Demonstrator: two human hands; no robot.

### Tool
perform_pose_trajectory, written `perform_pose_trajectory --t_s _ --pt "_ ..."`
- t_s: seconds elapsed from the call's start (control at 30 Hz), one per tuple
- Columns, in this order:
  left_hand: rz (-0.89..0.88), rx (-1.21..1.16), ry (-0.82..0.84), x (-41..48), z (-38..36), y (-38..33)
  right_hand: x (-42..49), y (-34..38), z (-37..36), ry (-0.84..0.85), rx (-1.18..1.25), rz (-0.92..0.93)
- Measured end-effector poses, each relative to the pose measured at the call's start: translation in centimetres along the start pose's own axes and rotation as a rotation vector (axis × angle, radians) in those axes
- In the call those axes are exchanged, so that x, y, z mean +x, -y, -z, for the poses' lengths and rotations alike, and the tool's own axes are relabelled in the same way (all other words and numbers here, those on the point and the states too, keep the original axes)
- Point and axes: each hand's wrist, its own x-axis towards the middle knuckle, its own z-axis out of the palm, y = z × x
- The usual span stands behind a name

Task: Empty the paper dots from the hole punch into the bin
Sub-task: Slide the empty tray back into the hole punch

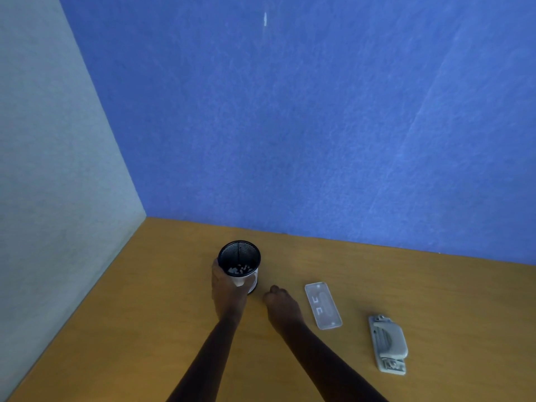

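**Dots in the bin, stray bits to check**

I note the orange-brown wooden desk (406, 285) under both forearms, blue felt partition (319, 111) beyond the hands.

Grey metal two-hole punch (388, 343) lies well right of the right hand, cover off. Its clear plastic base tray (323, 305) lies between punch and right hand, looks empty.

Black mesh cylindrical bin (239, 264) stands upright; left hand (229, 288) is wrapped round its near wall, gripping. White paper dots (239, 269) sit at its bottom.

Right hand (280, 303) rests just right of the bin, fingers curled under, apparently grasping nothing; a pinched dot I cannot rule out.

My judgement: emptying looks nearly done. Keep the bin steady, sweep any stray dots toward it, then refit the tray.
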Motion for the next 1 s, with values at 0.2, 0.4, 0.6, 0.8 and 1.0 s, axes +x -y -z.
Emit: perform_pose_trajectory --t_s 0.2,0.4,0.6,0.8,1.0 --pt "0.001 -0.008 0.006 0.0 0.1 0.1 0.2 -1.0 0.0 -0.035 0.205 -0.092" --pt "0.003 -0.002 0.006 0.1 0.1 0.1 0.2 -1.2 0.2 -0.048 0.258 -0.092" --pt "0.0 -0.005 0.008 0.0 0.1 0.2 0.0 -0.7 -0.2 -0.016 0.12 -0.048" --pt "-0.002 0.0 -0.001 -0.1 0.1 0.1 0.2 -0.3 -0.3 0.001 -0.017 -0.007" --pt "-0.005 0.011 -0.005 -0.1 0.1 0.2 0.1 -0.1 -0.4 0.015 -0.073 0.011"
